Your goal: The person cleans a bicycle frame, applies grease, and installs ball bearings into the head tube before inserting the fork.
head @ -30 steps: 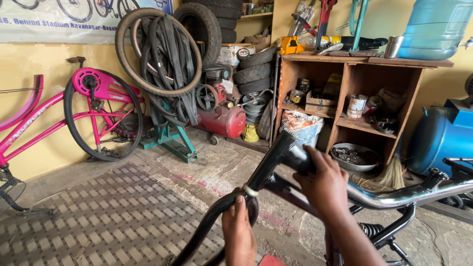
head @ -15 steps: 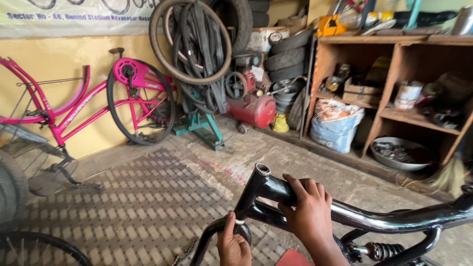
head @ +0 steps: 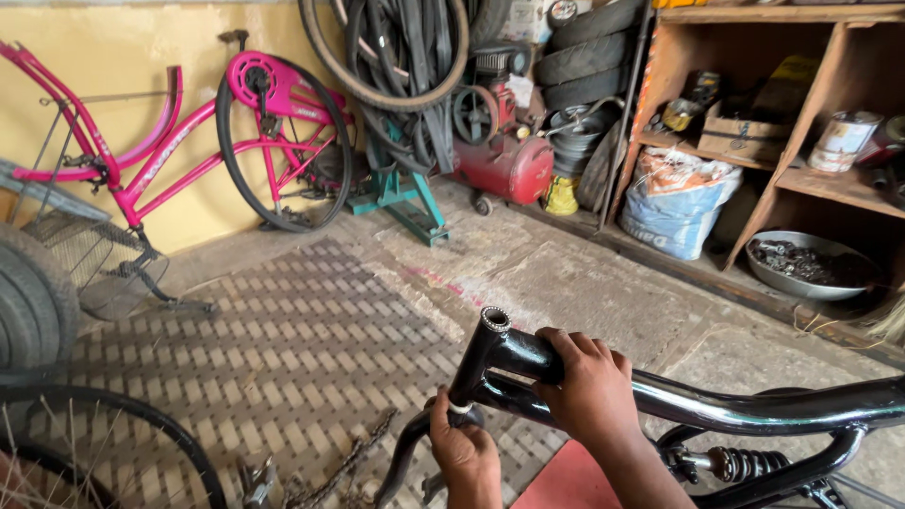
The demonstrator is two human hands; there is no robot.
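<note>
Nearby, pink bicycle [head: 179, 151] and chain [head: 344, 467].

Bike frame [head: 754, 407] glossy black metal; floor [head: 566, 283] rough concrete.

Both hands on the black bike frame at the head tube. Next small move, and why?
Probably steady the black frame with the right hand on the top tube while the left hand seats the fork up into the head tube. The tube's top end is open and the left hand already grips its lower end.
</note>
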